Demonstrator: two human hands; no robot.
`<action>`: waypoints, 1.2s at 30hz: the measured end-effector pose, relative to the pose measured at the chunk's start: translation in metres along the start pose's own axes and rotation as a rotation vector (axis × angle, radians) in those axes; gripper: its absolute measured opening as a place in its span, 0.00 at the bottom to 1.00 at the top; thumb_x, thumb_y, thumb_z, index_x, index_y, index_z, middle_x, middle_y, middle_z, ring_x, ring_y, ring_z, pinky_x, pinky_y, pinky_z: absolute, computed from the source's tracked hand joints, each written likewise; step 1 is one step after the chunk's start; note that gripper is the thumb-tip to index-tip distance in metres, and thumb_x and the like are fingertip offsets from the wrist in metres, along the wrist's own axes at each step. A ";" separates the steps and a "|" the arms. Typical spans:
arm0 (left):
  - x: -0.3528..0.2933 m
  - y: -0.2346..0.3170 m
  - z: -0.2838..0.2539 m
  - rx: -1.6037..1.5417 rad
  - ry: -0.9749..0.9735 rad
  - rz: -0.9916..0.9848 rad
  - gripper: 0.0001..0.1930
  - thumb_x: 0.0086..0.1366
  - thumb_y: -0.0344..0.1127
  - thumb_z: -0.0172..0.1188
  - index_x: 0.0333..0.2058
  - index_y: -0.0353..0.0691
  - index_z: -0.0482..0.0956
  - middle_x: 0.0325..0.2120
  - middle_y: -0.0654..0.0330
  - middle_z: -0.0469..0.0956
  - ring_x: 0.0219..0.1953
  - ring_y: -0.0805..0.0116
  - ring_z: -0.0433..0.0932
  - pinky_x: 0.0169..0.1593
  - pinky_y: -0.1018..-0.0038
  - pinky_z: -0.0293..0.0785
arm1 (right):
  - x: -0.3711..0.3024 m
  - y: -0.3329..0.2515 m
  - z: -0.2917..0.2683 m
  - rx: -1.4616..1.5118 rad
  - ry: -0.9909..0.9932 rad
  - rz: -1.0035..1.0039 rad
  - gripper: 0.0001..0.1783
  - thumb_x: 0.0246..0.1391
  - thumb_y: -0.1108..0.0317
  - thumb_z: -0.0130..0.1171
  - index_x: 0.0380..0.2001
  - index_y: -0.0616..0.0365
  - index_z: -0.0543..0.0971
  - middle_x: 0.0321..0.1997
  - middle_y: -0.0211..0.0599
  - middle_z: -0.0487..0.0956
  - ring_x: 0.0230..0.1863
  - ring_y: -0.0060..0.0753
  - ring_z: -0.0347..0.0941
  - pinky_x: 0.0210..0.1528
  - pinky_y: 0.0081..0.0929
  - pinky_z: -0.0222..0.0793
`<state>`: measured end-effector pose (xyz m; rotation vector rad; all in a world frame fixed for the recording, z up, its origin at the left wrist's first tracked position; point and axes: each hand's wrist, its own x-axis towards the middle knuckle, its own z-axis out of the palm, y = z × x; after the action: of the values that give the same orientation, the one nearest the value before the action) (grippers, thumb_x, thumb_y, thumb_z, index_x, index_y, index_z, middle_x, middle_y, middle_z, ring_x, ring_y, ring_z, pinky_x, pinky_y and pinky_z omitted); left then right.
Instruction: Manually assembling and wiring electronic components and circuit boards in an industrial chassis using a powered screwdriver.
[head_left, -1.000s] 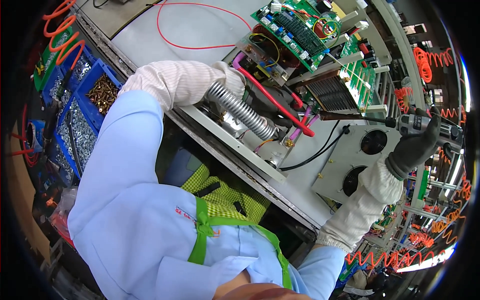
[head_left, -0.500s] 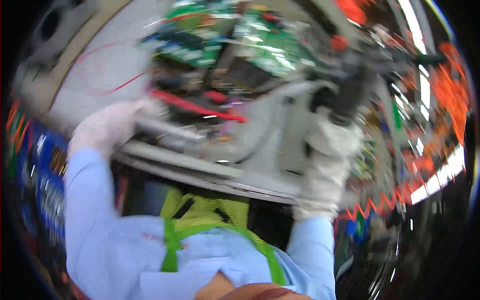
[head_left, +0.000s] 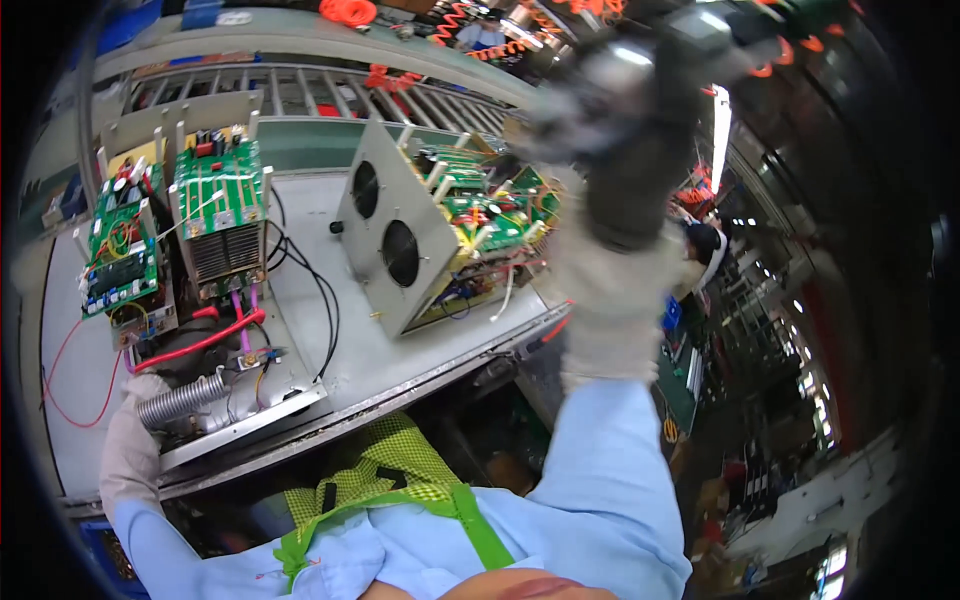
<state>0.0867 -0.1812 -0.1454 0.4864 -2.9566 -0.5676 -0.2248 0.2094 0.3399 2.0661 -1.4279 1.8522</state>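
My right hand (head_left: 610, 310), in a whitish glove, is raised over the bench's right side, closed round a dark handheld power tool (head_left: 630, 170). Motion smears the tool, so its exact kind is unclear. At the bench's left front my gloved left hand (head_left: 130, 435) rests against the end of an open electrical unit's metal chassis (head_left: 245, 425). Its fingers curl beside a silver ribbed coil (head_left: 183, 398), partly hidden by it. Thick red cable (head_left: 195, 340) runs behind the coil. Farther back on this unit stand green circuit boards (head_left: 218, 180) and a finned heat sink (head_left: 225, 255).
A second unit with two round fans (head_left: 400, 250) stands mid-bench, facing left. Black cables (head_left: 320, 290) lie between the units on the pale bench top (head_left: 350, 345). A roller conveyor (head_left: 300, 95) runs behind. Another person (head_left: 705, 245) is at the right, farther off.
The view has swung, showing more of the bench. My right hand and the tool appear higher, now clear of the unit. My left hand stays by the coil's end.
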 end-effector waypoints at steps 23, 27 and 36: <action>-0.107 0.037 -0.116 0.258 -0.065 0.041 0.18 0.41 0.24 0.65 0.36 0.32 0.79 0.32 0.51 0.79 0.32 0.53 0.79 0.37 0.66 0.77 | -0.513 -0.058 -0.405 -1.564 0.010 1.509 0.31 0.47 0.64 0.62 0.58 0.44 0.72 0.53 0.50 0.78 0.55 0.52 0.74 0.56 0.42 0.69; -0.136 0.045 -0.125 -0.559 -0.022 -0.588 0.12 0.45 0.24 0.55 0.32 0.35 0.75 0.18 0.59 0.70 0.15 0.64 0.71 0.19 0.70 0.66 | -0.523 0.015 -0.400 -1.460 0.117 1.682 0.28 0.51 0.64 0.58 0.58 0.38 0.71 0.53 0.47 0.78 0.57 0.49 0.73 0.59 0.48 0.65; -0.187 0.055 -0.144 0.165 0.033 0.247 0.05 0.55 0.26 0.52 0.31 0.38 0.73 0.19 0.63 0.69 0.16 0.75 0.66 0.18 0.79 0.63 | -0.551 0.081 -0.407 -1.570 -0.103 1.545 0.23 0.61 0.65 0.48 0.59 0.34 0.70 0.58 0.37 0.74 0.61 0.43 0.70 0.60 0.54 0.59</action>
<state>0.2689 -0.1218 0.0032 0.1365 -2.9820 -0.2881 -0.5228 0.7162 -0.0214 0.0941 -3.0667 -0.1348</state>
